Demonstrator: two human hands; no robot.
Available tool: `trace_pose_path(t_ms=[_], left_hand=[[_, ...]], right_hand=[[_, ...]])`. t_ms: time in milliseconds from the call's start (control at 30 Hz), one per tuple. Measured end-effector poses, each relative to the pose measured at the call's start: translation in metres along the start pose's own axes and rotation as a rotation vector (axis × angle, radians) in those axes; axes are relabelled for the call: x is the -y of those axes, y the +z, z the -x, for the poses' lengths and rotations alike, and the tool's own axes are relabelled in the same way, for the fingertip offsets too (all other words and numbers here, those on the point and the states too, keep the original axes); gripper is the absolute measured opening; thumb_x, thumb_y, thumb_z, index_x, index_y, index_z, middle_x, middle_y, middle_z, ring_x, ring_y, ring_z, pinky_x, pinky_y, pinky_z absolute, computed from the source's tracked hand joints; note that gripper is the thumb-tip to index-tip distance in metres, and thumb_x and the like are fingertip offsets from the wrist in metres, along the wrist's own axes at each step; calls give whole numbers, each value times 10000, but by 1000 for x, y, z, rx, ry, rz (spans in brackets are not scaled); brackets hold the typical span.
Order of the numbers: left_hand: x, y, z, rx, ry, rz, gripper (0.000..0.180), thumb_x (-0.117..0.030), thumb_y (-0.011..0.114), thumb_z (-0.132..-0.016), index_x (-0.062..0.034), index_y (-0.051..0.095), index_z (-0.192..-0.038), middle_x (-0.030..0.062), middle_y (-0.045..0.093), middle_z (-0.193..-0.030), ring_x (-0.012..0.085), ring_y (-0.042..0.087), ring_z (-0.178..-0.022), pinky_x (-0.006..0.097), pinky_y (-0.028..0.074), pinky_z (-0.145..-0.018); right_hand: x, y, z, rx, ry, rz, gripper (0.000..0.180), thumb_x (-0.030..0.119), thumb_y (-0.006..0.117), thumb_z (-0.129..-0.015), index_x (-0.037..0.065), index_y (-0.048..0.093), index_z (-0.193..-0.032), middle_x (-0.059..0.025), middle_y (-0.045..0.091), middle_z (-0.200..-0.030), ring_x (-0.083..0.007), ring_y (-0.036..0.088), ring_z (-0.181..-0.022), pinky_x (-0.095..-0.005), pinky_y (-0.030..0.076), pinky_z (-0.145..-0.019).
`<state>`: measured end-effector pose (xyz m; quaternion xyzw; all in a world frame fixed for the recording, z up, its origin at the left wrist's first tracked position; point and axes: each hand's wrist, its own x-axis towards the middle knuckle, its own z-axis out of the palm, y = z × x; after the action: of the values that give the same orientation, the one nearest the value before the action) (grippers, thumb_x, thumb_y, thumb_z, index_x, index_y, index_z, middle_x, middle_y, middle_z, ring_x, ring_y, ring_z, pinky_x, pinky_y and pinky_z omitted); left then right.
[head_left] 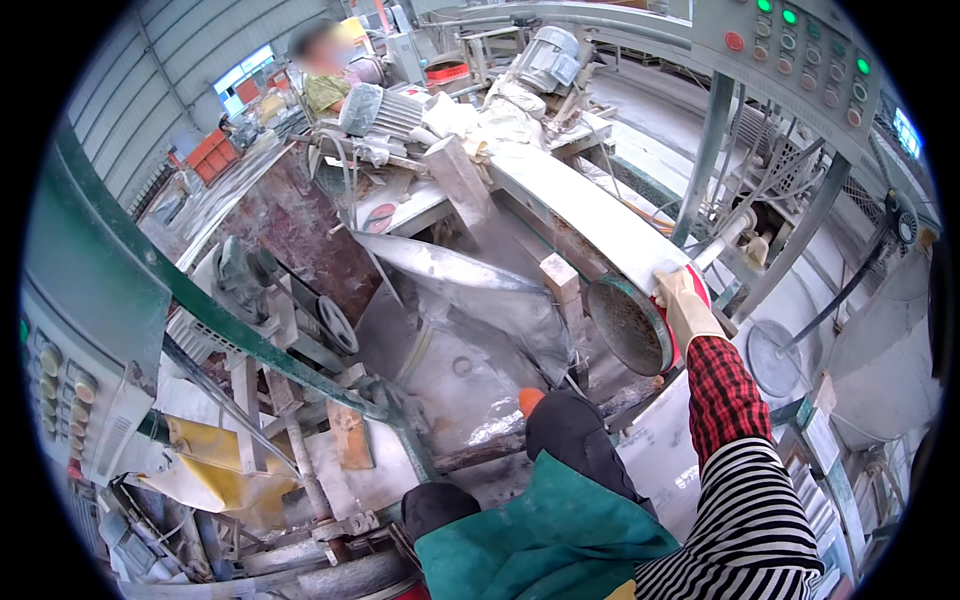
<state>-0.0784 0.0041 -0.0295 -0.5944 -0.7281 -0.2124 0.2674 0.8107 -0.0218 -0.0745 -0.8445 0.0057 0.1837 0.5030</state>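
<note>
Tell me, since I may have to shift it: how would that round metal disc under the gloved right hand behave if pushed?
The round metal disc looks stiff and probably heavy: it is thick-rimmed, rusty and mounted on the machine, so a push would likely turn it, not slide it. Pale dust coats the surroundings, so its rim may be slippery. The right hand rests on its edge in a glove.

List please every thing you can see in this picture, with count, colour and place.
Round disc: one, rusty with a green rim, centre right, under the long belt.
Long belt guard: one, white with dust, running from the upper centre down to the disc.
Motor: one, grey, top centre.
Control panel: one, grey with green and red buttons, top right.
Second control panel: one, grey, left edge.
Another person: one, green top, upper left.
Right hand: one, pale glove, resting on the disc rim.
Left hand: one, dark glove with an orange tip, lower centre.
</note>
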Motion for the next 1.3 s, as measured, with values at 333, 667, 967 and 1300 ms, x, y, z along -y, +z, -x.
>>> trace_pose_path(t_ms=[333, 667, 967, 1300], left_hand=[[-11, 3, -18, 297, -396, 201, 625, -456, 672, -833, 42, 592, -1202, 269, 600, -1172, 399, 573, -1079, 461, 465, -931], [23, 16, -12, 443, -51, 131, 593, -171, 793, -717, -67, 580, -1260, 244, 498, -1324, 387, 461, -1220, 436, 376, -1043], [-48, -22, -33, 464, -263, 884, 509, -66, 627, -848, -114, 513, -1342, 143, 589, -1274, 281, 551, -1174, 399, 430, -1010], [-410, 3, -114, 457, 760, 861, 631, -73, 729, -720, -1, 497, -1303, 244, 419, -1407, 377, 386, -1328, 408, 350, -1087]], right_hand=[[50, 115, 140, 467, -489, -582, 520, 104, 606, -900, 149, 432, -1387, -65, 610, -721, -121, 557, -521, -262, 463, -439], [34, 269, 296, 876, -778, 400, 466, 257, 545, -882, 141, 514, -1333, -177, 662, -1109, -298, 652, -986, -404, 514, -856], [46, 274, 328, 1352, -540, 13, 463, 240, 584, -874, 104, 544, -1314, -165, 675, -1038, -213, 667, -870, -338, 534, -785], [45, 254, 361, 1492, -282, -724, 615, 73, 570, -895, 44, 314, -1454, -115, 473, -1376, -218, 419, -1297, -326, 351, -1061]])
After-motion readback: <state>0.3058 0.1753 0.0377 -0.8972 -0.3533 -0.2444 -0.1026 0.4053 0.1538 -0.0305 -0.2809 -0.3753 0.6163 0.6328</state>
